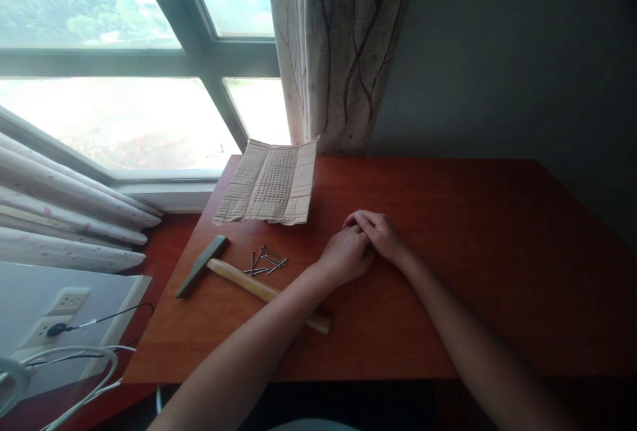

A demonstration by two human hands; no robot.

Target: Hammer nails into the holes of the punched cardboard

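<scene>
Head view: your left hand [347,255] and right hand [382,235] clasp each other, fingers closed; hammer [243,281] and nails [257,271] lie left, cardboard [275,182] far left.

The head camera looks forward and down over the desk [472,232] from close above its near edge.

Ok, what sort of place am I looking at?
Probably a room in a home, perhaps a study: a reddish-brown table stands by a window with a patterned curtain.
</scene>
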